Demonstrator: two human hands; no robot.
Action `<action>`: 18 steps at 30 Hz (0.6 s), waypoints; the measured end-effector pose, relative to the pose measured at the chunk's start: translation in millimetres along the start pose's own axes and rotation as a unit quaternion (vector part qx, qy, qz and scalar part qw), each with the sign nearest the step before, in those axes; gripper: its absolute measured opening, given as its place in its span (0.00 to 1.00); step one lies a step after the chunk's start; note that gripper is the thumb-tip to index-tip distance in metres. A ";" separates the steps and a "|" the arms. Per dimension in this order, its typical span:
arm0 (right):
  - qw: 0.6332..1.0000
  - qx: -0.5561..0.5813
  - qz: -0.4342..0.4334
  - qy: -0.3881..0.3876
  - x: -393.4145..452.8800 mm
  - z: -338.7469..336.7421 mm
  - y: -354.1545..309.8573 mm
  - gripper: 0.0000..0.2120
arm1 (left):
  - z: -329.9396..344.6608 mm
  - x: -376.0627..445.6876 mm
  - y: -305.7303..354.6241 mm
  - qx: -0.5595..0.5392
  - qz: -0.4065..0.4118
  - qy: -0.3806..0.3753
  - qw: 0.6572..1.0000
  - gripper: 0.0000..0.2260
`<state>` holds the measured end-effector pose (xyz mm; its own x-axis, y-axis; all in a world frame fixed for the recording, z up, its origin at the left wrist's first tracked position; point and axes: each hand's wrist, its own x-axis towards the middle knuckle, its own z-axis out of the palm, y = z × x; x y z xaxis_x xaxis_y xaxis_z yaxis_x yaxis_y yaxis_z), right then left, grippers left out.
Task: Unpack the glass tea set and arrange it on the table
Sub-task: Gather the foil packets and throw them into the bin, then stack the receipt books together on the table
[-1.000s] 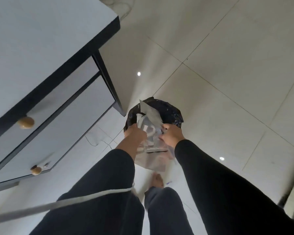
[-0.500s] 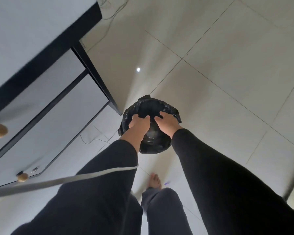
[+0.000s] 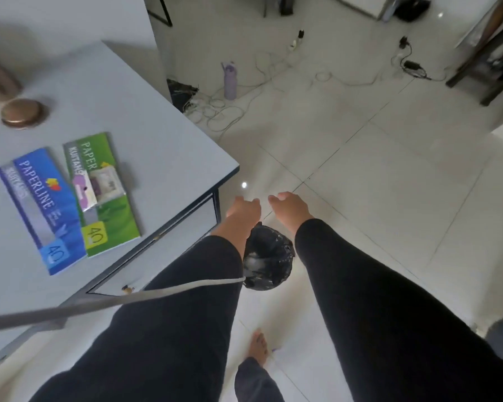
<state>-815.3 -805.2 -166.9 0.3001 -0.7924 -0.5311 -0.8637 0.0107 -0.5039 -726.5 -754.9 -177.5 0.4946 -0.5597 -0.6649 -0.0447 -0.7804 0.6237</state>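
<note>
My left hand [image 3: 243,209] and my right hand [image 3: 290,207] hang side by side in the air above the floor, just off the table's corner. Their fingers are loosely curled and hold nothing. Below and between my forearms stands a bin lined with a black plastic bag [image 3: 269,259]. The grey table [image 3: 163,146] lies to the left. No glass piece of the tea set shows clearly; a round copper-coloured lid [image 3: 21,113] sits on the table at the far left.
Two paper pads, blue [image 3: 41,210] and green [image 3: 105,192], lie on the table, a small packet on the green one. Cables [image 3: 224,111] and a lilac bottle [image 3: 229,81] clutter the floor beyond. A dark wooden frame [image 3: 488,59] stands at the far right. My bare foot [image 3: 258,348] is below.
The clear wrapping went into the black-lined bin. Both hands then left the bin and rose, empty. The view lifted from the floor to the tabletop.
</note>
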 end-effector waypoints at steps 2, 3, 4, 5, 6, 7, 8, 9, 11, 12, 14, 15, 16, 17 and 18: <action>1.000 -0.006 -0.024 0.019 -20.1 -13.3 -31.6 0.23 | -30.3 -23.8 13.4 -0.012 0.007 0.012 1.000 0.22; 0.999 -0.012 -0.039 0.029 -30.1 -17.5 -47.8 0.21 | -46.5 -32.9 16.9 -0.011 0.014 0.033 0.999 0.21; 0.998 -0.014 -0.053 0.037 -40.1 -19.6 -64.0 0.19 | -64.4 -43.4 18.0 -0.025 0.019 0.042 0.999 0.22; 0.997 -0.014 -0.066 0.044 -51.1 -19.6 -80.8 0.18 | -83.1 -53.3 17.7 -0.035 0.032 0.046 0.998 0.22; 0.996 -0.012 -0.079 0.049 -61.7 -16.8 -98.1 0.18 | -102.3 -62.2 14.3 -0.040 0.044 0.061 0.996 0.23; 0.994 -0.013 -0.092 0.051 -72.5 -11.6 -115.3 0.20 | -123.0 -70.5 9.7 -0.036 0.047 0.075 0.995 0.23; 0.993 -0.015 -0.106 0.050 -83.1 -4.1 -132.0 0.21 | -143.0 -78.3 1.3 -0.042 0.045 0.087 0.994 0.24; 0.991 -0.017 -0.122 0.047 -93.3 6.0 -148.6 0.22 | -163.2 -82.6 -7.2 -0.046 0.041 0.100 0.993 0.24; 0.987 -0.019 -0.154 0.032 -113.9 30.4 -177.5 0.24 | -203.8 -90.3 -29.3 -0.041 0.038 0.140 0.989 0.22; 0.986 -0.020 -0.167 0.020 -123.6 44.2 -188.9 0.24 | -223.3 -89.9 -42.4 -0.048 0.035 0.160 0.985 0.21; 0.981 -0.027 -0.190 -0.007 -139.3 71.7 -206.1 0.25 | -256.6 -91.3 -67.7 -0.076 0.028 0.181 0.980 0.20; 0.980 -0.030 -0.195 -0.019 -144.1 84.4 -212.4 0.25 | -270.0 -89.9 -81.9 -0.089 0.023 0.186 0.978 0.19; 0.980 -0.032 -0.196 -0.029 -146.5 95.9 -218.2 0.25 | -280.2 -90.4 -94.9 -0.095 0.012 0.188 0.977 0.19; 0.980 -0.033 -0.194 -0.037 -146.5 106.3 -223.6 0.24 | -288.6 -90.4 -106.7 -0.102 0.001 0.196 0.975 0.19; 0.980 -0.035 -0.193 -0.043 -144.6 115.5 -228.7 0.24 | -295.1 -89.2 -116.9 -0.108 -0.011 0.204 0.973 0.19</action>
<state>-614.3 -622.6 -53.6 0.6394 -0.6756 -0.3671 -0.7042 -0.3228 -0.6324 -509.3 -531.4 -69.8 0.7992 -0.3517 -0.4874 0.1313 -0.6892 0.7126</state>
